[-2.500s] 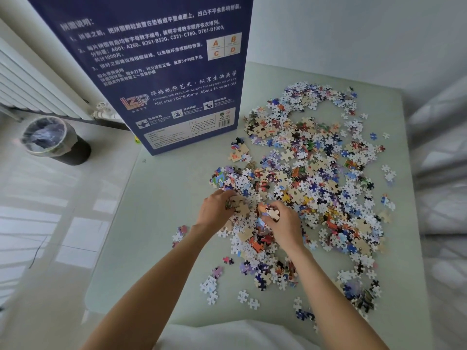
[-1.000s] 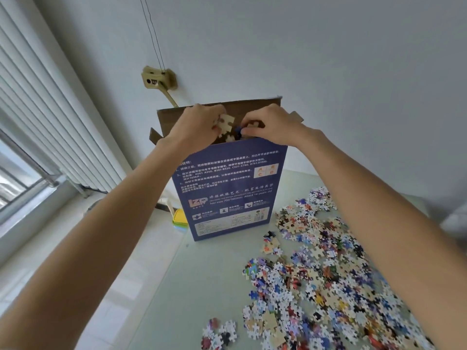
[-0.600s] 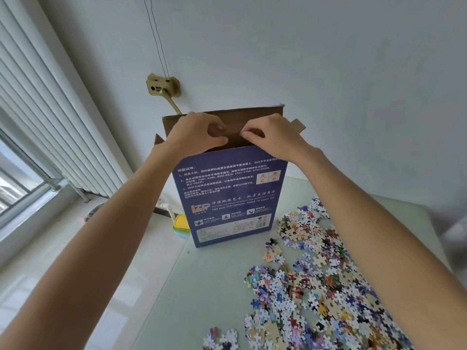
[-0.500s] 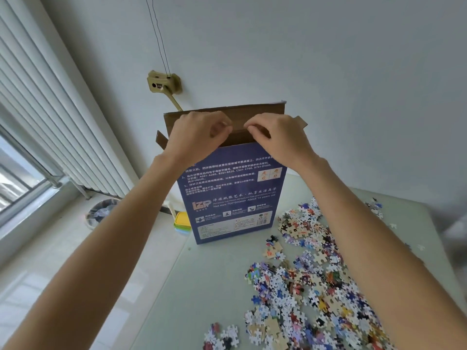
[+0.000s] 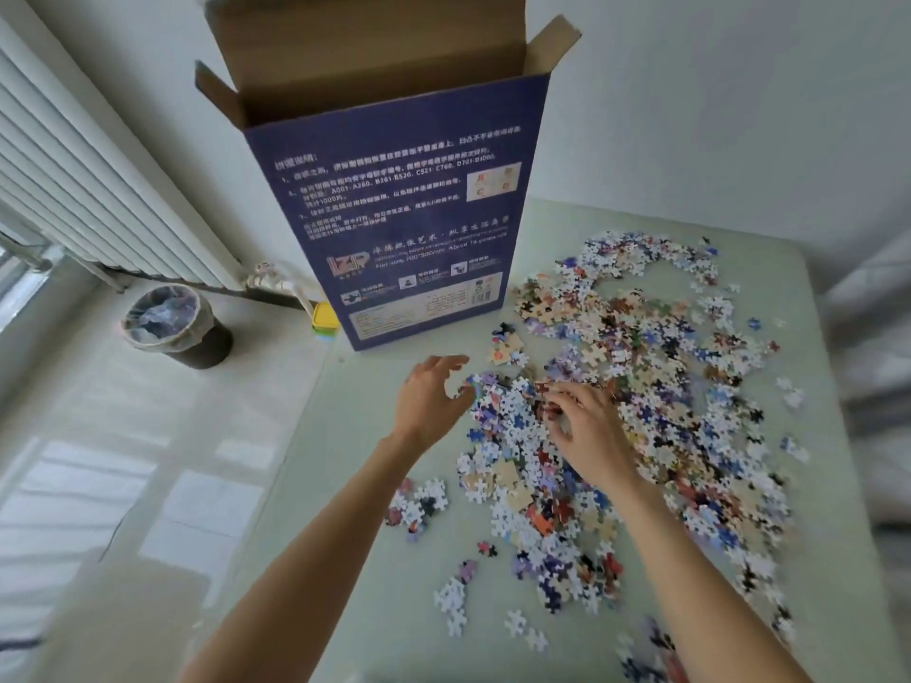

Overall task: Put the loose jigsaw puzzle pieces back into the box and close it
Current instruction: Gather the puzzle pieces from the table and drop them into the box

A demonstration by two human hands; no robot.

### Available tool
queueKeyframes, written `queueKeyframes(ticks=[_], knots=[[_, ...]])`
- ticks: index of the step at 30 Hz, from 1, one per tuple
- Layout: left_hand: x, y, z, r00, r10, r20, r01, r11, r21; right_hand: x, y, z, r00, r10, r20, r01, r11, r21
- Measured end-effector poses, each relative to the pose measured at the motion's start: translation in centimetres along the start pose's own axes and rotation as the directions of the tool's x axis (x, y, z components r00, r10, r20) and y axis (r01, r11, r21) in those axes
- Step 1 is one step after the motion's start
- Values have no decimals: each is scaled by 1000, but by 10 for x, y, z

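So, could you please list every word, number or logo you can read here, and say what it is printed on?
"LZP": logo low on the blue box front.
"A001-A260", "C521-C760": piece codes in the box's instruction lines, partly blurred.
"700*500mm": size line beside the logo, only roughly legible.
Chinese instructions, the lettered square and the barcode label: too blurred to read.
Puzzle pieces: no readable text.

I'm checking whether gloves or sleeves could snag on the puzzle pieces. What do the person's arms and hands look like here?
Both arms are bare from the bottom edge of the frame to the wrists: no sleeves in view. The left hand and right hand wear no gloves, and no watch, bracelet or ring shows on either. Slight motion blur could hide something small like a thin ring.
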State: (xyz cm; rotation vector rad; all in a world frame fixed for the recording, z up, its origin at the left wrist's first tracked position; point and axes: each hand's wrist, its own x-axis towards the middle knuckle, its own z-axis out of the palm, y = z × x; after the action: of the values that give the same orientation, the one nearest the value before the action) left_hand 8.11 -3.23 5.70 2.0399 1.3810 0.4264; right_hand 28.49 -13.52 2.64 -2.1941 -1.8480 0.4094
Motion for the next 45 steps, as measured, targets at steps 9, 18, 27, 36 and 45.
queueKeyframes(ticks=[9, 18, 27, 36, 45], knots=[[-9, -17, 83, 885, -168, 434, -13, 924, 382, -11, 20, 31, 871, 334, 360, -337, 940, -54], [-38, -18, 90, 912, -50, 406, -57, 967, 248, -25, -7, 49, 912, 120, 393, -57, 984, -167], [-45, -25, 88, 928, -61, 367, 19, 993, 117, -35, -14, 52, 893, 232, 386, -211, 973, -99], [-52, -48, 69, 913, -207, 351, 193, 978, 74, -34, -29, 52, 918, 142, 371, -148, 989, -13], [-62, -59, 60, 916, -263, 302, 264, 964, 41, -58, -32, 49, 848, 128, 514, -9, 974, -228]])
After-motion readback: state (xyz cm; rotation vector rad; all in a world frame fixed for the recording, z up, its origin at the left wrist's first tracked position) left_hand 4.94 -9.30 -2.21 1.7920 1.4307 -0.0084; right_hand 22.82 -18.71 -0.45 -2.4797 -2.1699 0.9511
